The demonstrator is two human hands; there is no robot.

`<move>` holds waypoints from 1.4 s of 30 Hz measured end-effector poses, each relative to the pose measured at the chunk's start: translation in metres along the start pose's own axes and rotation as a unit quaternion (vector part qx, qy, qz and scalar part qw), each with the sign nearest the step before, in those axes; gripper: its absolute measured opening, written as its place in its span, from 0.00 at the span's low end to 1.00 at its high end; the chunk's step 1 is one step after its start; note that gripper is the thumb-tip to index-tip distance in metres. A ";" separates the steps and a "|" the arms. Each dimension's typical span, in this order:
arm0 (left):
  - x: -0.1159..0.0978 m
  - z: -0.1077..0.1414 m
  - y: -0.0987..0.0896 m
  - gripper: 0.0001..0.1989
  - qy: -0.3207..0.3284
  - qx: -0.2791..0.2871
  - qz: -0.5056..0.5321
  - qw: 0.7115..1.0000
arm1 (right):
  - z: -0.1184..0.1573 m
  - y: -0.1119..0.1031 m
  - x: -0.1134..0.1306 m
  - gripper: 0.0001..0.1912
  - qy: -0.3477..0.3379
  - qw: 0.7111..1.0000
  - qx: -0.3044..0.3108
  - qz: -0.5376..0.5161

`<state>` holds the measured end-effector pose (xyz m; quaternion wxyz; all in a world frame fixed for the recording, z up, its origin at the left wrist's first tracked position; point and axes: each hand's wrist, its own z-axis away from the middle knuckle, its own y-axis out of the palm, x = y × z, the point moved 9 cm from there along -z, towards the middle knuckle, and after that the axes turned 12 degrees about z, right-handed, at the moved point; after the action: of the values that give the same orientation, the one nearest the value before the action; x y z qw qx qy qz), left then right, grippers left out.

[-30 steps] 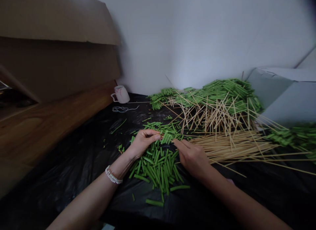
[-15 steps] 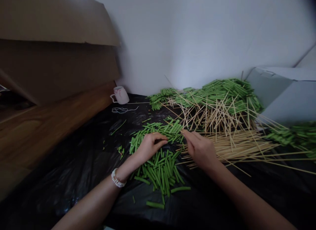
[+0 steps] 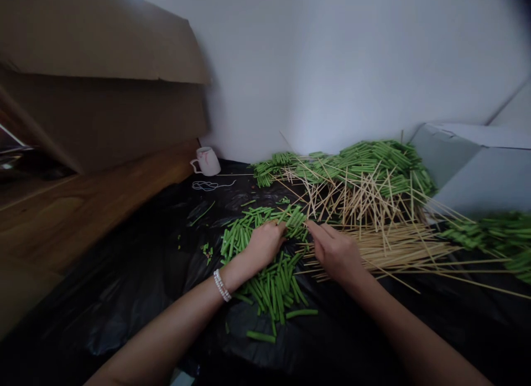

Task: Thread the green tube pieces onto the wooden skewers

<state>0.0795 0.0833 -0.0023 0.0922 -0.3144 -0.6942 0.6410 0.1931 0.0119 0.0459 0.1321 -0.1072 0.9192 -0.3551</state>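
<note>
My right hand [image 3: 337, 252] is closed in a pinch on the end of a thin bamboo skewer. A row of cut green stalk pieces [image 3: 295, 217] lies side by side at that skewer, just left of my fingertips. My left hand [image 3: 267, 243], with a white beaded bracelet at its wrist, has its fingers bent together at the left end of this row. Whatever its fingertips hold is hidden. Beneath and in front of it spreads a pile of loose green stalk pieces [image 3: 276, 292].
Bare bamboo skewers [image 3: 398, 245] lie right of my right hand. Behind them are heaped filled skewers [image 3: 373, 156], with more at far right. A mug [image 3: 208, 161] and white string [image 3: 207, 185] sit back left. A cardboard box [image 3: 136, 109] and a pale box [image 3: 460, 159] flank the black plastic sheet [image 3: 136, 297].
My left hand has moved right and slightly up, its fingers now at the row of green pieces. My right hand keeps its pinch in nearly the same place. The view has shifted slightly.
</note>
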 end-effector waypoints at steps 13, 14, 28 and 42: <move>-0.007 0.010 -0.003 0.07 0.068 -0.044 -0.060 0.995 | 0.001 0.004 -0.013 0.17 0.018 1.000 -0.001 0.022; -0.006 0.010 -0.004 0.08 0.067 -0.040 -0.060 0.995 | 0.001 0.004 -0.014 0.17 0.019 1.000 -0.001 0.024; 0.062 0.005 -0.028 0.10 -0.095 -0.186 0.583 0.785 | 0.005 0.007 -0.003 0.18 0.011 0.999 0.020 -0.029; 0.058 0.006 -0.004 0.13 -0.159 -0.094 0.825 0.535 | 0.007 0.009 0.010 0.19 0.000 0.999 0.027 -0.026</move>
<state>0.0295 0.1103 -0.0150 -0.6191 -0.6472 -0.1867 0.4038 0.1846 0.0112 0.0336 0.1254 -0.1272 0.9062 -0.3834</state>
